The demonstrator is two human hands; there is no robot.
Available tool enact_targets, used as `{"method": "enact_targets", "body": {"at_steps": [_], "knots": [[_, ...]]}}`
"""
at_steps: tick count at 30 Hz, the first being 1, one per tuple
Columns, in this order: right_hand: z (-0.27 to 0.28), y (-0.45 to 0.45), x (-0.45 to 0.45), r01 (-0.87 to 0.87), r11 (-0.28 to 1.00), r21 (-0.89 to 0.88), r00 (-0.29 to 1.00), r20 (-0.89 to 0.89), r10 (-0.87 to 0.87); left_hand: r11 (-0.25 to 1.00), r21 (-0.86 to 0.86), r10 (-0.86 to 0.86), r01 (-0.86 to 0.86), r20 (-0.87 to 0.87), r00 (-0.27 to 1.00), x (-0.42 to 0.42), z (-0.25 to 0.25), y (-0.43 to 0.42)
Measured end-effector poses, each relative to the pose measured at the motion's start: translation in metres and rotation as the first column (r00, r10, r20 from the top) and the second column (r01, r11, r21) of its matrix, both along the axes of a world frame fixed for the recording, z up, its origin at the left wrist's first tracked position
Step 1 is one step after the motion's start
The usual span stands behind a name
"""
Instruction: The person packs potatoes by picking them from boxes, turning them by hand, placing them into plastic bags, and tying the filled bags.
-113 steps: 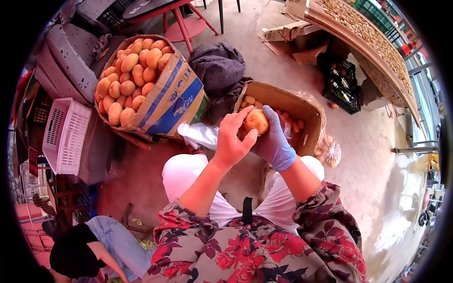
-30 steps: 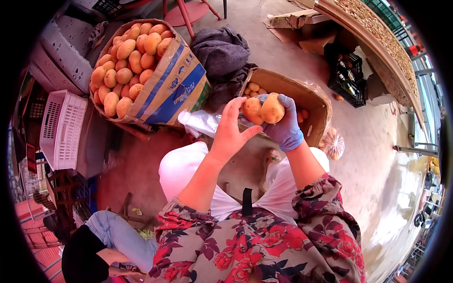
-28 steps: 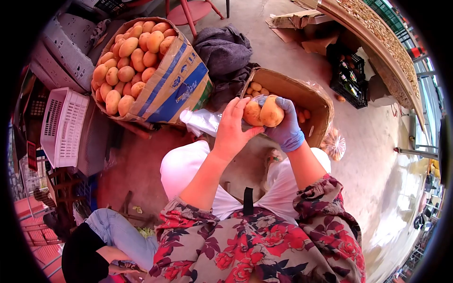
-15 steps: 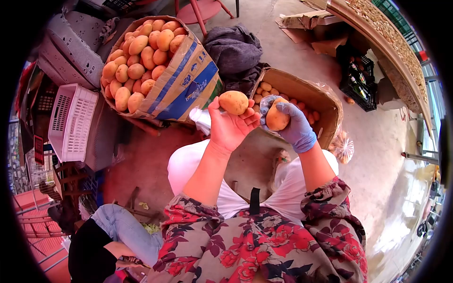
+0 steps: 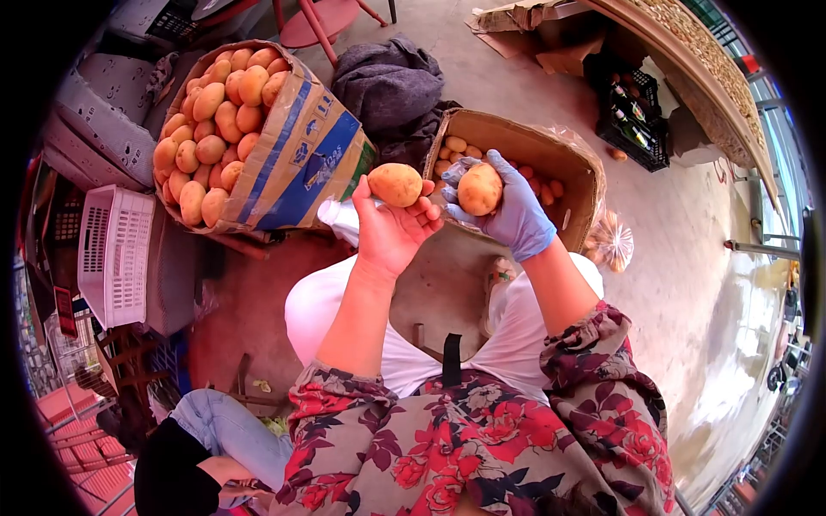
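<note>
My left hand (image 5: 392,232), bare and palm up, grips a yellow oval potato (image 5: 395,185) between thumb and fingers. A thin blue glove covers my right hand (image 5: 520,215), which is closed around a rounder, speckled potato (image 5: 480,189). Some crumpled bluish-grey material (image 5: 453,175) shows beside that potato; what it is I cannot make out. Both hands are raised above my knees, close together but apart. Behind my right hand stands an open cardboard box (image 5: 564,159) with smaller potatoes in it. At upper left, a tilted cardboard carton (image 5: 297,172) is heaped with large potatoes.
Dark cloth (image 5: 387,82) lies between the boxes. A white plastic basket (image 5: 116,258) stands at left. A black crate (image 5: 637,125) sits at upper right under a raised board (image 5: 697,64). Another person (image 5: 219,439) sits at lower left. A clear plastic bag (image 5: 613,242) lies beside the box.
The view has shifted, so most things appear further left and slightly higher. My right hand has turned and its fingers have spread more around its potato. My left hand keeps its potato.
</note>
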State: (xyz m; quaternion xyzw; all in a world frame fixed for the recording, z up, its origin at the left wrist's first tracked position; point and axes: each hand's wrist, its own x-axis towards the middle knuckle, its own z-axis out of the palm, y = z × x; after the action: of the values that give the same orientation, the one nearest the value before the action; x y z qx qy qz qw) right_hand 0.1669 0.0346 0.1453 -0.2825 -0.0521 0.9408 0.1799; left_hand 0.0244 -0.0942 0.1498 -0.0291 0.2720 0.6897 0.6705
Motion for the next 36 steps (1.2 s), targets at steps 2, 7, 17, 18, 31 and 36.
{"method": "enact_targets", "body": {"at_steps": [2,7,17,18,31,36], "knots": [[0.000,-0.001,0.000,0.011,1.000,0.014,1.000,0.004,-0.011,1.000,0.000,0.000,0.000,-0.002,1.000,0.000,-0.001,0.001],[-0.001,0.000,0.001,-0.001,1.000,0.010,1.000,0.010,0.001,1.000,-0.011,-0.002,0.002,-0.010,1.000,0.001,-0.005,0.003],[0.006,0.002,-0.001,-0.079,0.988,0.131,0.990,0.129,0.062,0.993,0.112,0.095,-0.045,-0.489,0.867,0.005,-0.008,0.002],[0.006,0.001,-0.002,-0.134,0.981,0.140,0.987,0.111,0.119,0.991,0.118,0.120,-0.057,-0.649,0.751,0.007,-0.005,0.003],[0.010,-0.029,-0.014,-0.249,0.939,0.238,0.968,0.079,0.237,0.991,0.063,0.031,0.121,-0.968,0.249,-0.001,0.005,0.007],[-0.011,-0.008,-0.019,0.029,0.999,0.019,0.999,-0.033,-0.028,0.976,0.064,-0.091,0.210,-0.750,0.655,0.013,-0.007,0.004]]}}
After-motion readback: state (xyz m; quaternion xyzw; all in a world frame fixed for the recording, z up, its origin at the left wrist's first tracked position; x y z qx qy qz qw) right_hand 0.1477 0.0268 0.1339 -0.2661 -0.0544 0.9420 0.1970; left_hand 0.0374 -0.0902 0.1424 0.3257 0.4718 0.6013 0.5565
